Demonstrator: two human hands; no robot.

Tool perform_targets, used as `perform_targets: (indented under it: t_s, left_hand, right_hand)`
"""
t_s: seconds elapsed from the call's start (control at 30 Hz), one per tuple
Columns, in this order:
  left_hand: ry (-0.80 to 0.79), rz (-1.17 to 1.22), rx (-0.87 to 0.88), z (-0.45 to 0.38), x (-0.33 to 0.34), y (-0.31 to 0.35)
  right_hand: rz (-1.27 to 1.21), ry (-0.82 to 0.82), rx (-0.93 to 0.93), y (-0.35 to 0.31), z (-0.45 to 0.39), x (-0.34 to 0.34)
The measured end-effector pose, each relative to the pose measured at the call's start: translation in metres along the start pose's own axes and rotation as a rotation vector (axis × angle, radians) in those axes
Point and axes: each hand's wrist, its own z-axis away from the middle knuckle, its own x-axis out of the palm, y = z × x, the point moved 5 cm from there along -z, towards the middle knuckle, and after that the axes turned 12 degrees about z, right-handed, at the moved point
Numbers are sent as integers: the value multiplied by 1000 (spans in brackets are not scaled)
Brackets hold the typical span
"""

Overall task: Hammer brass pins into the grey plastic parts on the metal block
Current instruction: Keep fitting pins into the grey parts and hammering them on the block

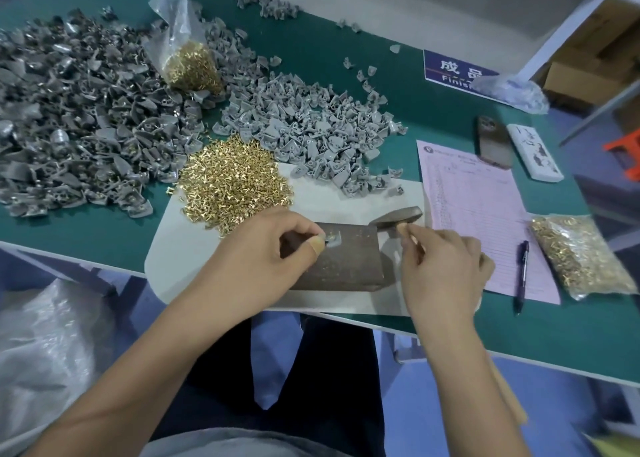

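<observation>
brass pins [232, 176] lie in a loose gold heap on the green table [104, 235], partly spilling onto a white sheet [180, 249] just beyond the left hand. the metal block [341, 262] sits on that white sheet near the table's front edge. on the block's top left corner rests 1 grey plastic part [333, 240], and the left hand [266, 249] pinches it between thumb and curled forefinger; a small glint of brass shows on the part. the right hand [441, 259] has its fingers curled round the wooden handle of a hammer [398, 217], whose dark head hangs just past the block's far right corner, above the sheet. behind the pins spread 2 big heaps of grey plastic parts: a lighter heap [311, 127] and a darker heap [79, 121] to the left. a clear bag of pins [192, 65] stands among them. right of the block lie a pink form [478, 207], a pen [522, 276] and another bag of pins [578, 256].
</observation>
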Motion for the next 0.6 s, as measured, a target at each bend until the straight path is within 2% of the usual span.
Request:
perform_targets:
  t_s: [0.07,0.1,0.2,0.33,0.47,0.6]
  left_hand:
    - [4,-2,-5,-1,-4,-2]
    - [9,-8,-8,-1,-6,-3]
    - [36,-45,0,1,-17,-7]
    - [136,-88,-9,11,-47,-19]
    - [301,-155,-77,33,-78,-41]
    - [442,-331,-139,57,-113,-62]
  right_hand:
    - [-167,121,-99,-15,1,-12]
    - [-307,131,-188,-27,3,-17]
    - [-580,-18,-423,-73,12,-28]
    - [-478,-159,-572,-130,19,-25]
    - [-337,-205,-676,-178,29,-12]
    - [-265,-226,-747,-229,49,6]
